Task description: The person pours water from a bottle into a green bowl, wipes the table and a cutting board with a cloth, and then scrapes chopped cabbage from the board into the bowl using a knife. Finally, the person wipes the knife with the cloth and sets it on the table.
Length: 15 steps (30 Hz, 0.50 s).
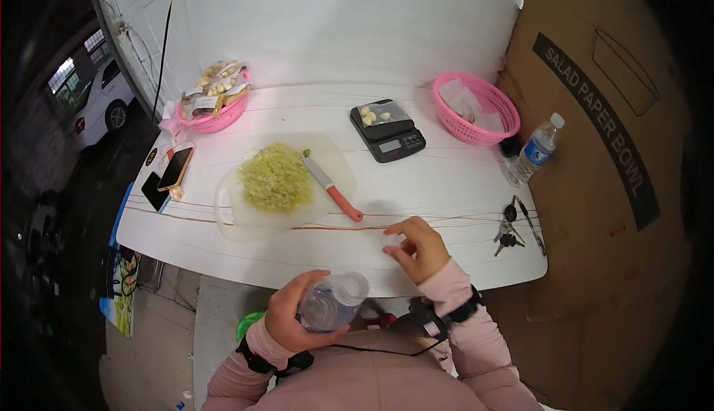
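My left hand point(292, 314) is wrapped round a clear plastic bottle point(321, 307) at the table's front edge. The bottle's top is tilted up and to the right. To its right, my right hand point(419, 251) pinches a small whitish cap point(394, 241) between thumb and fingers, apart from the bottle. Beyond the hands, a knife with a red handle point(344, 203) lies with its blade on a white cutting board point(335, 159). Chopped pale green vegetable point(275, 178) is heaped on the board.
A black scale point(388, 145) carries pale pieces. Pink baskets point(482, 137) point(223, 119) hold packets at the back. A second bottle point(535, 151) and keys point(508, 232) are at the right. Two phones point(176, 168) lie left. A large cardboard box point(587, 165) stands right.
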Each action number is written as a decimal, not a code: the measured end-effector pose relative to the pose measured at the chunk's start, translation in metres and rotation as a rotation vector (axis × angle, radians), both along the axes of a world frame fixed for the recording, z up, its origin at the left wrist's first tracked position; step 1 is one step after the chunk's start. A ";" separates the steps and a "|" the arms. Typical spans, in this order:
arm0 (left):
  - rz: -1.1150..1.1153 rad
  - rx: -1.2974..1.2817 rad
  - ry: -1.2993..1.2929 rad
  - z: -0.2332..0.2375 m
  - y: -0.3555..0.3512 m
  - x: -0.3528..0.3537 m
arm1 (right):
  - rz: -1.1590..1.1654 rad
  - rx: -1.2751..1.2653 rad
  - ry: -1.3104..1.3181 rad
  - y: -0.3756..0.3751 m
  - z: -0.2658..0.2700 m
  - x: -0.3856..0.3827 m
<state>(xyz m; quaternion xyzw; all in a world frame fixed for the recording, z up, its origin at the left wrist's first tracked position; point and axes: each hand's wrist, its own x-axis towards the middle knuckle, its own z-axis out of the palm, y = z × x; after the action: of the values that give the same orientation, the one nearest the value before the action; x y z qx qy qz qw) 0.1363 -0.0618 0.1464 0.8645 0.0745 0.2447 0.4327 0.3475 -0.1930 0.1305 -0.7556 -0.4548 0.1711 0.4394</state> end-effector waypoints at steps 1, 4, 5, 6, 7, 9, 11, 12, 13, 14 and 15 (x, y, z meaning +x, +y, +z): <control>0.008 -0.002 -0.001 0.001 -0.001 0.001 | 0.104 0.132 0.254 -0.003 0.018 -0.011; -0.074 0.046 0.019 0.002 -0.004 0.004 | 0.256 0.250 0.476 -0.017 0.061 -0.037; -0.103 0.039 0.019 0.000 -0.004 0.004 | 0.302 0.244 0.434 -0.019 0.067 -0.040; -0.134 0.033 0.019 -0.001 -0.004 0.004 | 0.306 0.242 0.433 -0.021 0.067 -0.040; -0.127 0.031 0.013 -0.002 -0.004 0.004 | 0.357 0.238 0.433 -0.025 0.066 -0.038; -0.129 -0.007 0.029 -0.002 -0.004 0.002 | 0.396 0.210 0.408 -0.029 0.066 -0.038; -0.132 0.004 0.027 -0.001 -0.004 0.000 | 0.431 0.221 0.315 -0.031 0.073 -0.040; -0.142 0.019 0.026 -0.001 -0.004 0.000 | 0.460 0.238 0.220 -0.033 0.077 -0.041; -0.142 0.019 0.027 -0.001 -0.004 -0.001 | 0.484 0.247 0.235 -0.034 0.077 -0.043; -0.161 0.045 0.071 -0.001 -0.004 -0.002 | 0.484 0.247 0.235 -0.035 0.077 -0.044; -0.181 0.072 0.114 -0.002 -0.003 -0.003 | 0.533 0.226 0.177 -0.035 0.076 -0.044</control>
<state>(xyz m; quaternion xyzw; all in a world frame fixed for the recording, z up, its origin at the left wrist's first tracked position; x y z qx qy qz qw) 0.1336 -0.0649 0.1448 0.8953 0.0118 0.1575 0.4165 0.3033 -0.2280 0.2068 -0.5380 -0.6133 0.2938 0.4981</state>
